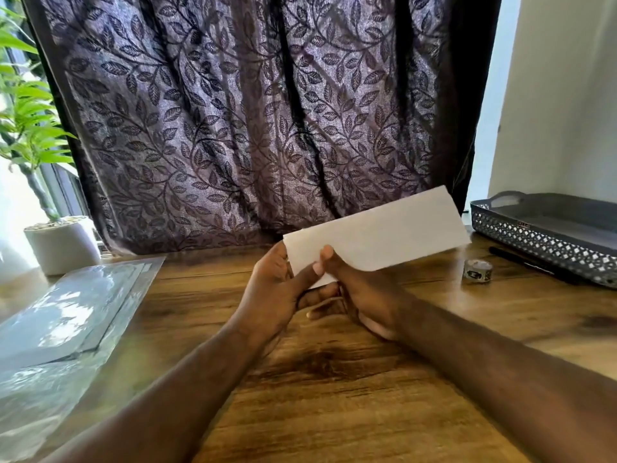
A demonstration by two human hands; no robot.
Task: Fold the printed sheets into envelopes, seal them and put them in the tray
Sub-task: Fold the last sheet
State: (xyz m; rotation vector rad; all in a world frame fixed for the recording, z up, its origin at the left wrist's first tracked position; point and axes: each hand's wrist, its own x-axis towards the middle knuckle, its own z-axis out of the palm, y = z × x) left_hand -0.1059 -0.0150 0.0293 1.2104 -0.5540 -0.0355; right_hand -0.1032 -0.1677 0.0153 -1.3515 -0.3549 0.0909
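Folded sheet (384,232), gripped by both hands

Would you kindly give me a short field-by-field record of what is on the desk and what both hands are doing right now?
left grip: pinches the near end of the folded sheet
right grip: pinches the same end, thumb on top
folded sheet: white, held above the table, rising to the right
tray: grey, far right, no envelope visible inside
tape roll: on the table near the tray
pen: black, lying along the tray's front
plastic sleeve: clear, on the left
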